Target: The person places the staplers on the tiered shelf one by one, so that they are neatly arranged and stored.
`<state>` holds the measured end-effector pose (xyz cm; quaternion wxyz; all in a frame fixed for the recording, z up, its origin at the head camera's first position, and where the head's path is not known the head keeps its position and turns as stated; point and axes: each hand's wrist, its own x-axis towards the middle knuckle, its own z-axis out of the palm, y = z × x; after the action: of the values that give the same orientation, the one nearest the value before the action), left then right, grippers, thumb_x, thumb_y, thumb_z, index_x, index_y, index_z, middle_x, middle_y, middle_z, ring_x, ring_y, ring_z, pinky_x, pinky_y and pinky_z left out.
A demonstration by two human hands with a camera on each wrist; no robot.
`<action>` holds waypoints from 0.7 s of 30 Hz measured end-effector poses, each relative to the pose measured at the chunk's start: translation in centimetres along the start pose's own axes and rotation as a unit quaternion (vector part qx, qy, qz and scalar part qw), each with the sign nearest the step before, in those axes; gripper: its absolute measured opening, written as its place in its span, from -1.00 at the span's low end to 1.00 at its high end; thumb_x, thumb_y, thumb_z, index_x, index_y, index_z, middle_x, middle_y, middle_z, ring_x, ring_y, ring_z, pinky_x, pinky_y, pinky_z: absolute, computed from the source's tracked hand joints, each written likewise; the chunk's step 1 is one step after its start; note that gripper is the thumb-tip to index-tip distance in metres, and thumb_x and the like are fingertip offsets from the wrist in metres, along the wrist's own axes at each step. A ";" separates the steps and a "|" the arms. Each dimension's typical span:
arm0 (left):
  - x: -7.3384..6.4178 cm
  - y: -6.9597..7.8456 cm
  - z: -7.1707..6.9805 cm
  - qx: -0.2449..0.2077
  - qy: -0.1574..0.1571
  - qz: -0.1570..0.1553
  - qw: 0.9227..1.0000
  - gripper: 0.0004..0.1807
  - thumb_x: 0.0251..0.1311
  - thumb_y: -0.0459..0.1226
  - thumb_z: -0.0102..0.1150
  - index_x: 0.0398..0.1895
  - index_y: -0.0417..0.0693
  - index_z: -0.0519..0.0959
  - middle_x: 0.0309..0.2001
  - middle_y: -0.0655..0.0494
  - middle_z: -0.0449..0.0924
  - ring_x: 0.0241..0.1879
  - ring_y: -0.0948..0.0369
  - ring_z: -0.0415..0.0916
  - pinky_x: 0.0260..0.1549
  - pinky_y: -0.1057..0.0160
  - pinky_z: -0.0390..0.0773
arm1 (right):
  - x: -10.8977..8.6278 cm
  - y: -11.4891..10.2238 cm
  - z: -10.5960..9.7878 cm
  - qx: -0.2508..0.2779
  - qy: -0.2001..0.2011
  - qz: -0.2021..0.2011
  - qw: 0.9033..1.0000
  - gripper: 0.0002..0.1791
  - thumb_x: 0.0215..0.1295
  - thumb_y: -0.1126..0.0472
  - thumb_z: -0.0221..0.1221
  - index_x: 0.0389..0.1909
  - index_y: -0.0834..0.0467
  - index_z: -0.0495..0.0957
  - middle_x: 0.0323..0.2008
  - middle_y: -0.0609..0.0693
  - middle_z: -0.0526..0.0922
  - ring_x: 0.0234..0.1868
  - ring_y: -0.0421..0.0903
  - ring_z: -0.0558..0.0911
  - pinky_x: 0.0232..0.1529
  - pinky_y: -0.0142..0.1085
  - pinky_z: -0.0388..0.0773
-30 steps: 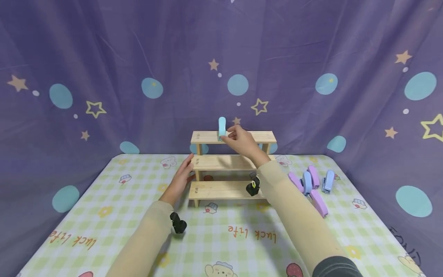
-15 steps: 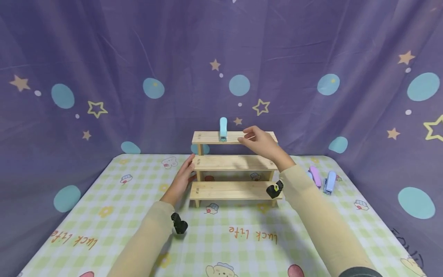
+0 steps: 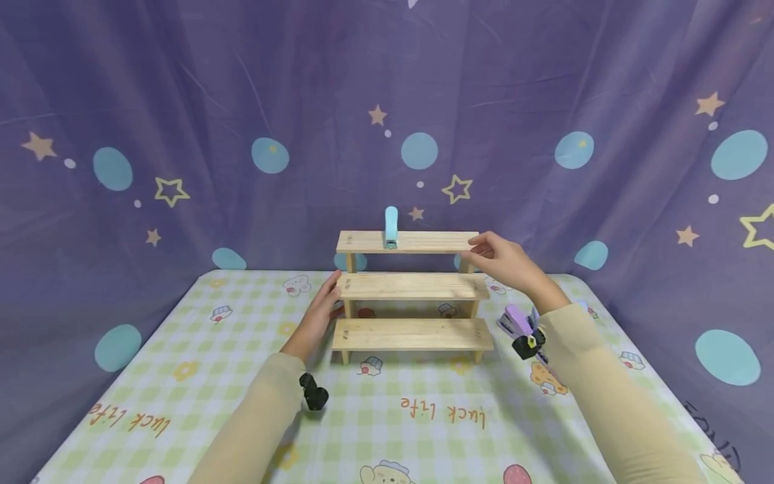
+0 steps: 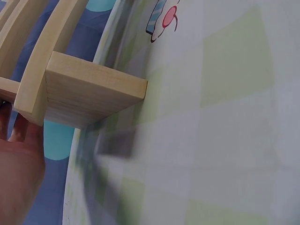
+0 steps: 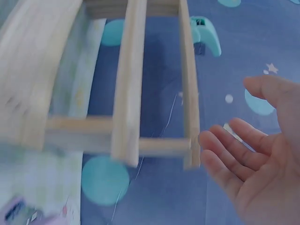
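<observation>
A light-blue stapler (image 3: 391,227) stands on the top board of the three-tier wooden rack (image 3: 417,286), left of its middle. My left hand (image 3: 314,316) rests against the rack's left end, fingers extended. In the left wrist view the fingertips of that left hand (image 4: 21,164) are partly hidden behind the wooden boards (image 4: 35,70). My right hand (image 3: 508,263) is by the top board's right end, holding nothing. The right wrist view shows this right hand (image 5: 267,159) with loosely bent fingers, and the light-blue stapler (image 5: 206,35) farther along the board.
A purple stapler (image 3: 517,320) lies on the checked tablecloth (image 3: 242,349) right of the rack. Other staplers there are mostly hidden by my right wrist and sleeve (image 3: 598,363). A purple patterned curtain (image 3: 338,101) hangs behind the table.
My right hand has let go of the light-blue stapler and moved right along the top board to its right end. The stapler stays put. My left hand has not moved.
</observation>
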<state>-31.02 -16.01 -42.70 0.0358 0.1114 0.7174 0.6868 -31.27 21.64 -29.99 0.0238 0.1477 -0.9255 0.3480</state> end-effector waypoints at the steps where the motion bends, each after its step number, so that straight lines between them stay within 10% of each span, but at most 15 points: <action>1: -0.1 0.2 0.0 -0.004 -0.002 -0.002 1.000 -0.38 0.61 0.00 -0.28 0.64 0.29 -0.11 0.60 0.10 -0.21 0.54 0.06 -0.14 0.46 -0.10 0.01 | -0.3 0.4 -0.2 -0.006 -0.002 0.001 1.000 -0.32 0.44 -0.23 0.11 0.35 0.16 0.36 0.18 0.16 0.54 0.17 0.13 0.54 0.15 0.10 0.49; 10: -1.4 2.5 0.5 -0.013 -0.023 -0.007 1.000 -0.37 0.64 -0.11 -0.30 0.65 0.13 -0.16 0.61 0.02 -0.26 0.55 0.01 -0.17 0.46 -0.15 -0.04 | -4.1 4.1 -1.2 -0.050 -0.012 0.001 0.999 -0.36 0.46 -0.20 0.10 0.26 0.24 0.44 0.07 0.19 0.61 0.06 0.14 0.60 0.01 0.08 0.57; 21: -0.7 1.6 0.3 -0.015 -0.013 -0.006 1.000 -0.38 0.63 -0.10 -0.30 0.64 0.16 -0.15 0.61 0.04 -0.25 0.55 0.03 -0.16 0.47 -0.12 -0.04 | -8.2 8.5 -1.9 -0.059 -0.014 0.006 0.998 -0.52 0.45 -0.05 0.19 0.13 0.26 0.55 -0.09 0.10 0.67 -0.11 0.03 0.65 -0.21 -0.14 0.62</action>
<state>-30.13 -15.83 -41.23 0.0507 0.1158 0.7069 0.6959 -25.99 31.01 -35.17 0.0179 0.1453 -0.9456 0.2904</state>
